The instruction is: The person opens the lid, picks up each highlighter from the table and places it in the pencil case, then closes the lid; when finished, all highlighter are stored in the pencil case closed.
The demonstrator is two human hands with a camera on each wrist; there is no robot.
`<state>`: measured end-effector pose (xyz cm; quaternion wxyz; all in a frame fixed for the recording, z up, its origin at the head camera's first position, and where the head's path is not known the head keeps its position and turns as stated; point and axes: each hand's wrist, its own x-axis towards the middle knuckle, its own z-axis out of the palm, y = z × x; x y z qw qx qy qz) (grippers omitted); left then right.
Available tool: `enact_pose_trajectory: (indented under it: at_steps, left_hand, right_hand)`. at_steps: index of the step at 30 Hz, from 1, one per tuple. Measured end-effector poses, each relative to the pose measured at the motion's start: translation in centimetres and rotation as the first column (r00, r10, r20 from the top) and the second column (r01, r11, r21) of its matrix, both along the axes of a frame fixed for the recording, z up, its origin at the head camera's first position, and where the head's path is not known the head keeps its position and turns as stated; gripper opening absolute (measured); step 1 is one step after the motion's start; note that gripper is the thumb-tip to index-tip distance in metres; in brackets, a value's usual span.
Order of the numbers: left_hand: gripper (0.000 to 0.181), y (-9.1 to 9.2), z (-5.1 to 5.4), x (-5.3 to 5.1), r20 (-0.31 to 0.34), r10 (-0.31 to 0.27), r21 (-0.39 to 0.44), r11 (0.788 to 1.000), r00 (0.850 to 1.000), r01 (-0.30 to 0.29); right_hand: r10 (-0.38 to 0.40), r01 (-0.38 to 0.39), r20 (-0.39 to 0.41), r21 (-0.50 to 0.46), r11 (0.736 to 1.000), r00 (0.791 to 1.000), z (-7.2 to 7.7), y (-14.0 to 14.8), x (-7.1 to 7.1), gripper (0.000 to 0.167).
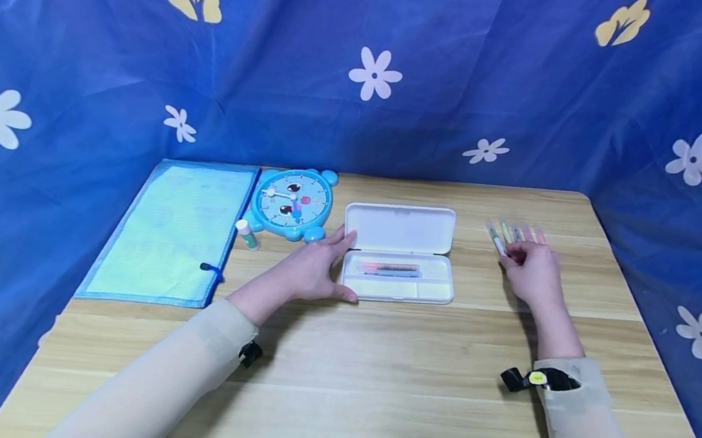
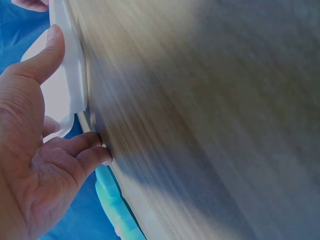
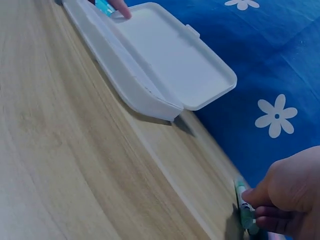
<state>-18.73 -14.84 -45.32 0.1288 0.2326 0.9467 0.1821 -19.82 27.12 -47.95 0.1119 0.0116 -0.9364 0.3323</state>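
A white pencil case (image 1: 399, 228) lies with its lid raised on the table, and a few slim pens (image 1: 389, 269) rest in its tray. My left hand (image 1: 318, 269) holds the case by its left end, thumb at the front edge and a fingertip on the lid; in the left wrist view the other fingers (image 2: 90, 150) bend loosely beside it. To the right, my right hand (image 1: 534, 272) pinches a white-bodied marker with a green end (image 3: 245, 212). Several more coloured markers (image 1: 524, 233) lie in a row by its fingertips, partly covered by the hand.
A light blue mesh zip folder (image 1: 170, 228) covers the table's left part. Beside it lie a blue toy clock (image 1: 293, 202) with a face and a small glue stick (image 1: 248, 234). A blue flowered cloth (image 1: 430, 134) hangs behind the wooden table (image 1: 385, 387).
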Motion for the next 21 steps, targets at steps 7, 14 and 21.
enact_pose_trajectory:
  at_steps: [7, 14, 21]
  left_hand:
    - [0.129, 0.0, 0.1, 0.0, -0.003, -0.002, 0.003, 1.000, 1.000, 0.002]
    - [0.129, 0.0, 0.1, 0.1, -0.002, -0.001, 0.006, 1.000, 1.000, 0.001]
    - [0.129, -0.1, 0.0, 0.1, -0.004, -0.001, 0.007, 1.000, 1.000, 0.001]
  right_hand:
    - [0.014, -0.019, 0.060, 0.079, 0.997, 0.998, -0.2, -0.3, -0.1, 0.018]
    - [-0.001, -0.004, 0.053, 0.109, 0.994, 0.999, 0.0, -1.0, 0.0, 0.016]
    - [-0.004, 0.005, -0.021, 0.067, 0.998, 1.000, 0.6, -1.6, 0.1, 0.019]
